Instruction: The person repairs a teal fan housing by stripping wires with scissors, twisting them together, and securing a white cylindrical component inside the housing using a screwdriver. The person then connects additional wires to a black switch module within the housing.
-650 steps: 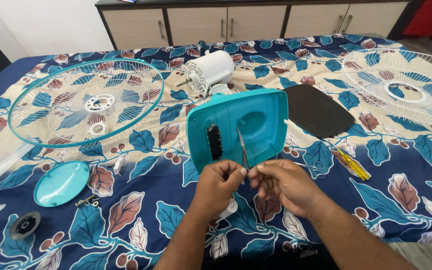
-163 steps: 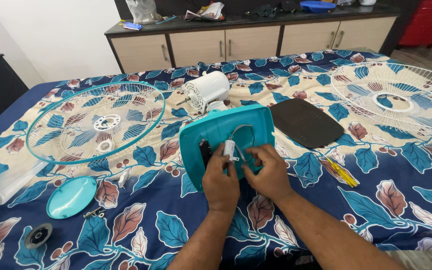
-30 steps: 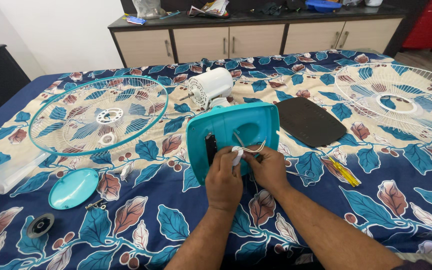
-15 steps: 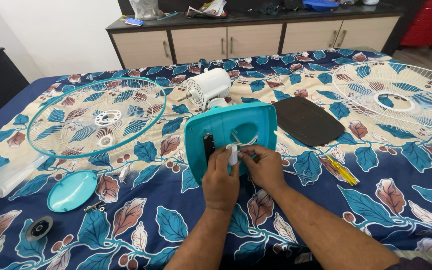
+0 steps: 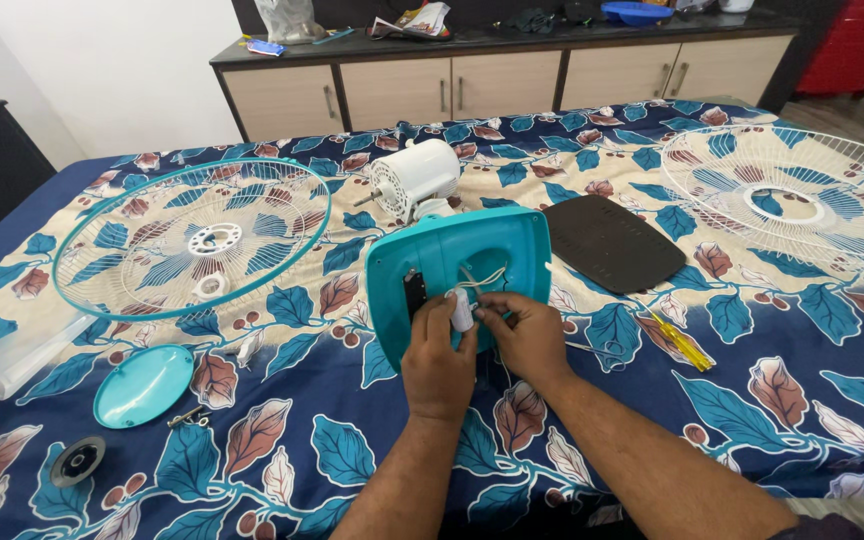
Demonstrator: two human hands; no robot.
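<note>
Best done slowly: left hand [image 5: 439,358] and right hand [image 5: 520,335] both pinching the small white cylinder [image 5: 462,311] at the near edge of the teal housing [image 5: 457,268] mid-bed, keeping its thin wires [image 5: 480,277] slack, unkinked, away from the black switch [image 5: 415,293] just left.

One head-worn camera looks steeply down from close above the bed [image 5: 772,400], facing the cabinet [image 5: 502,90] at the frame's top.
</note>
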